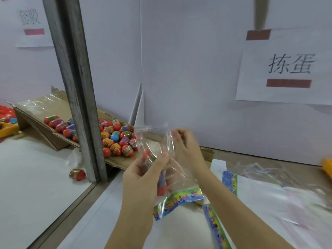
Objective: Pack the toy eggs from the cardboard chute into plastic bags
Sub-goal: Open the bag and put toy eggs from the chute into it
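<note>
A clear plastic bag (177, 174) with a colourful printed strip at its bottom hangs between both hands, above the table's front middle. My left hand (143, 175) pinches the bag's near side at the top. My right hand (185, 148) grips its far side, fingers curled on the film. Red toy eggs (161, 187) show through the bag behind my left hand. Several wrapped toy eggs (115, 139) lie piled at the low end of the sloping cardboard chute (59, 139), just left of the bag.
A grey metal post (79, 87) stands in front of the chute. One loose egg (78, 174) lies on the white table left of the post. More plastic bags (269, 191) with printed strips are spread at the right. A yellow tray (7, 130) sits far left.
</note>
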Demonstrator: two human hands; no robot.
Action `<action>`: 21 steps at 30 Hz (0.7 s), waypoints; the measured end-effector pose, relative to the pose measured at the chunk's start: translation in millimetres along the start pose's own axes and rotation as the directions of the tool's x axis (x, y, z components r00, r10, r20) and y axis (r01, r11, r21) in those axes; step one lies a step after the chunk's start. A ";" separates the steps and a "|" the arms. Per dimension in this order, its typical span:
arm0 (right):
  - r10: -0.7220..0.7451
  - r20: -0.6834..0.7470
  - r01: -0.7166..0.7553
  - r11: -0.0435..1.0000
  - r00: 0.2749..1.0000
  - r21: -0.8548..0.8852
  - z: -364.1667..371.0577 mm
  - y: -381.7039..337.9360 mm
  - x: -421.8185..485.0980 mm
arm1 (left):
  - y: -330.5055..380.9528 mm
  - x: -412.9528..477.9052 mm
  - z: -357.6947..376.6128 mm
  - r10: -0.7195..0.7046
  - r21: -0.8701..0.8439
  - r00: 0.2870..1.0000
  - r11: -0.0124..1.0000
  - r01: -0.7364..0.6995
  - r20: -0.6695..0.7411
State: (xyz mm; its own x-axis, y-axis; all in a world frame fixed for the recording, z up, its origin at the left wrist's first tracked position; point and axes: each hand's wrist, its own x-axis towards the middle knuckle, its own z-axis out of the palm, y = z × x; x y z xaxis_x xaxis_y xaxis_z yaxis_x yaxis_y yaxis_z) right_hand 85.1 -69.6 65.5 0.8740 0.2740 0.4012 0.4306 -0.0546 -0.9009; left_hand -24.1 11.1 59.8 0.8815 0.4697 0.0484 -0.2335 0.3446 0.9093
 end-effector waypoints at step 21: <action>-0.317 0.034 0.296 0.834 0.948 -0.466 -93.3 -74.5 -63.9 | -14.8 -30.5 26.8 0.066 0.139 0.931 0.983 -0.123 0.358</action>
State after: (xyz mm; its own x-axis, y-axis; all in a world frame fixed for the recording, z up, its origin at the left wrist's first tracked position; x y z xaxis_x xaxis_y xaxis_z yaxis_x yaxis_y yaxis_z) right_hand 18.2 -172.7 122.4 0.6841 0.3095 0.6605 0.7225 -0.4123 -0.5550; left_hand -36.5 -30.1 56.0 0.9524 0.1693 0.2535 -0.2813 0.1678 0.9448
